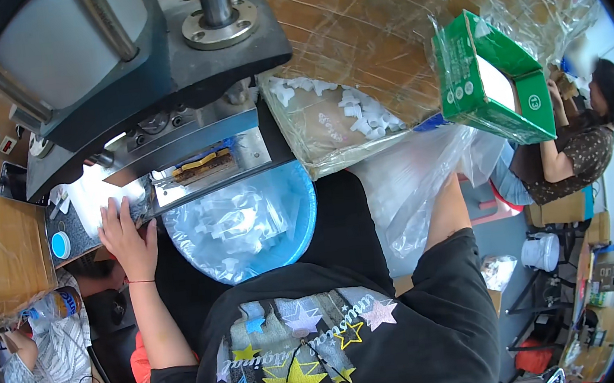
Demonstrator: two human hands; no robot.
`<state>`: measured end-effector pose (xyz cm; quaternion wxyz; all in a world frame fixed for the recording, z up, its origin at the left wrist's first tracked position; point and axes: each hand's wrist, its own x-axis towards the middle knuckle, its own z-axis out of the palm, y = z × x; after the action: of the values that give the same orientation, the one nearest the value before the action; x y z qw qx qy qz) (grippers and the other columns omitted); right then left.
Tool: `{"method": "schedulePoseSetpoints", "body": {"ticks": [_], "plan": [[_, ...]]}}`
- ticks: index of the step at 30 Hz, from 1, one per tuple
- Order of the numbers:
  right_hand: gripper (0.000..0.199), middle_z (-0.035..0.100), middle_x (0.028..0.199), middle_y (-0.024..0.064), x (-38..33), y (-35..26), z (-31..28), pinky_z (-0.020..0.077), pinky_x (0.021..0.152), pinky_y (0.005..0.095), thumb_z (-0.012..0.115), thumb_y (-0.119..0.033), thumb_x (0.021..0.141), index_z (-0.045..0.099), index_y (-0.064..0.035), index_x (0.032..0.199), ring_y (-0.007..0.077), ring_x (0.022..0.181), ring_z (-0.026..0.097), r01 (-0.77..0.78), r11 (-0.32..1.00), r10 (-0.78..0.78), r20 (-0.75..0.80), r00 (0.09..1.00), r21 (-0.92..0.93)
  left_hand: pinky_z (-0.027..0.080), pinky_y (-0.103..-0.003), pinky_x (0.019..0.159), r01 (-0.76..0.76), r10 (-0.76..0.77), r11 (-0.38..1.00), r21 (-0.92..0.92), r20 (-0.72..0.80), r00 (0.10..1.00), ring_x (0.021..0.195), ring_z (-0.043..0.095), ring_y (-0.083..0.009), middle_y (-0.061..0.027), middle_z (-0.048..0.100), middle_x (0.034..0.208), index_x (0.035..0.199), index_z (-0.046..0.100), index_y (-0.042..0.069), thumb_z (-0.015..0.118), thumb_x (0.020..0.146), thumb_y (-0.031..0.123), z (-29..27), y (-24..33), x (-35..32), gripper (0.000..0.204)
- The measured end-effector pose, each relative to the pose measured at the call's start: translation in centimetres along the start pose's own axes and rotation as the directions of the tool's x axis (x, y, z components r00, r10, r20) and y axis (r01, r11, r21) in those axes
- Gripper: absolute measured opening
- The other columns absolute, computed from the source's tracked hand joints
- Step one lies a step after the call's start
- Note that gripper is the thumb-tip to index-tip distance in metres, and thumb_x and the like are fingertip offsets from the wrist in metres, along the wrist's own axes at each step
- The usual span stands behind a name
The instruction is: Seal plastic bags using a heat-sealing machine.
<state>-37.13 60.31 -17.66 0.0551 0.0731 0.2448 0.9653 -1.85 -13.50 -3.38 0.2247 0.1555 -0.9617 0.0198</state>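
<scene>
My left hand (130, 238) lies with its fingers spread on the edge of a white sheet (98, 202), left of the press. Nothing is gripped in it. My right forearm (447, 210) reaches up to a clear plastic bag (416, 195); the hand itself is hidden by the plastic. The heated press (187, 122) stands over a metal plate with a brass-coloured mould (203, 166) on it. Below the press, a blue basin (308, 214) lined with clear plastic holds several white pieces (250, 220). More small white pieces (366, 114) lie in a plastic-wrapped tray (334, 160).
A green open cardboard box (498, 123) stands at the right, beside the plastic-covered table (356, 22). A small jar with a blue lid (61, 245) sits at the left. One person (578, 140) sits at the far right, another (54, 345) at the lower left. A white bucket (540, 251) is on the right.
</scene>
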Motion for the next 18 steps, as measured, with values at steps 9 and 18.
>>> {"method": "schedulePoseSetpoints", "body": {"ticks": [9,18], "plan": [[0.051,0.054,0.145,0.0127,-4.2,-0.3,-3.8,0.0427,0.109,0.0380,0.051,-0.028,0.100,0.047,-0.0053,0.146,0.0288,0.130,0.053,-0.045,0.650,0.153,-0.073,0.985,0.759,0.018,-0.059,0.116,0.010,-0.010,1.000,-0.016,-0.006,1.000,0.147,0.028,-0.0400,-0.0163,0.037,0.155,0.143,0.047,0.012,0.077,0.079,0.020,-0.1,0.1,0.0,0.071],[0.052,0.051,0.148,0.0145,-6.1,-4.7,-4.4,0.0398,0.111,0.0342,0.049,-0.027,0.100,0.045,-0.0054,0.147,0.0277,0.132,0.050,0.091,-0.144,0.253,-0.052,0.966,0.985,0.017,-0.057,0.117,0.014,-0.014,1.000,-0.002,0.017,1.000,0.146,0.028,-0.0397,-0.0157,0.036,0.155,0.146,0.045,0.011,0.076,0.079,0.019,-0.4,0.0,-0.4,0.074]]}}
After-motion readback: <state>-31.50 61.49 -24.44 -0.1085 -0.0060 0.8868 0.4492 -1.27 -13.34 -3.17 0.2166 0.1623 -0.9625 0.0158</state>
